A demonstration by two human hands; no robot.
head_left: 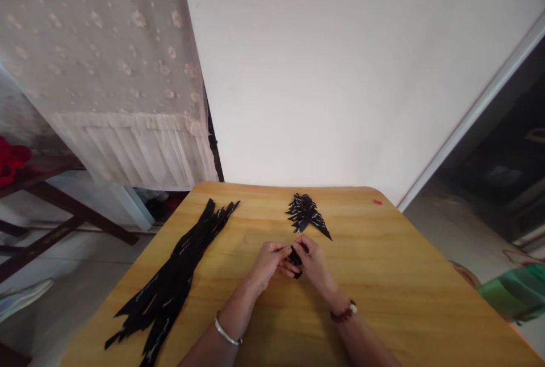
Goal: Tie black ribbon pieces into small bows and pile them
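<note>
Both hands meet over the middle of the wooden table [340, 293], fingers closed around a black ribbon [295, 257]. My left hand [272, 262] pinches it from the left, with a short end showing below the fingers. From the right, my right hand [313, 262] grips the same ribbon between thumb and fingers. Just beyond them lies a pile of black ribbon bows [303, 211] with white lettering and pointed ends. Left of my hands, a long bundle of loose black ribbon strips [176, 276], also with white print, stretches diagonally along the table.
A small red object [377, 202] lies near the far right corner. The table's far edge meets a white wall [332, 71]. A floral lace curtain [106, 43] hangs at the left, above a dark wooden stool [55, 202]. Something green [517, 293] is beyond the right edge.
</note>
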